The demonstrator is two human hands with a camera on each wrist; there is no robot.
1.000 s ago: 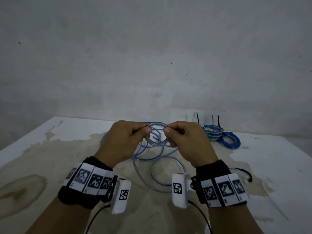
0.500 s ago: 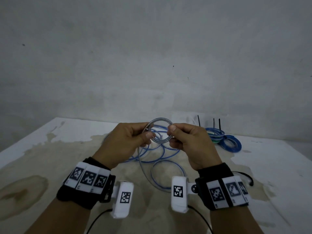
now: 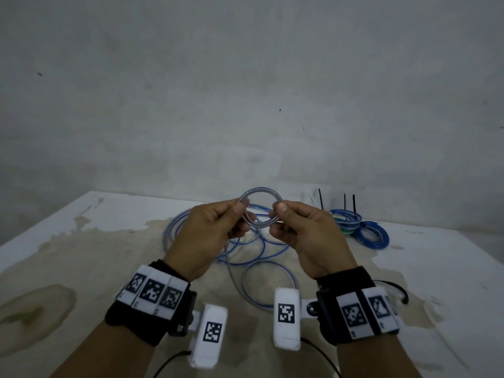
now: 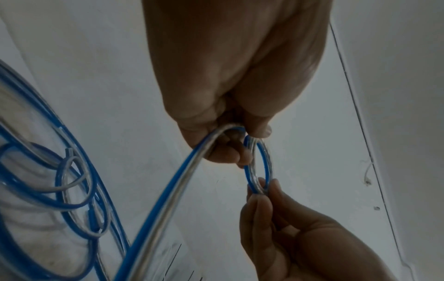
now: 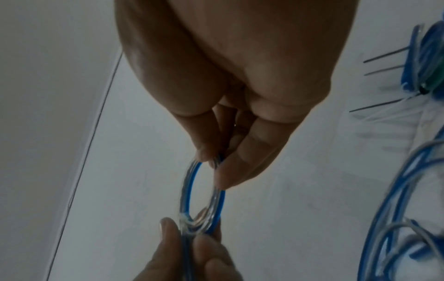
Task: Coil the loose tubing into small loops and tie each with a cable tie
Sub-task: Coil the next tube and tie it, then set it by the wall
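Coiling step, by my read: left hand (image 3: 215,230) & right hand (image 3: 302,230) each pinch opposite sides of a small loop (image 3: 260,190) held up over the table (image 3: 81,241), thumb & fingers clamped on it. Loose tubing (image 3: 268,282) trails from loop down to the table. Next prob: wind another turn, w/o letting the loop spring. Tied coils (image 3: 365,230) right of loop. Table stained; wall (image 3: 245,91) plain grey behind.

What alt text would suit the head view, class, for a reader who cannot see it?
Both hands, left and right, pinch a small loop of clear tubing above a stained table. Loose blue-striped tubing lies below; tied coils sit far right.
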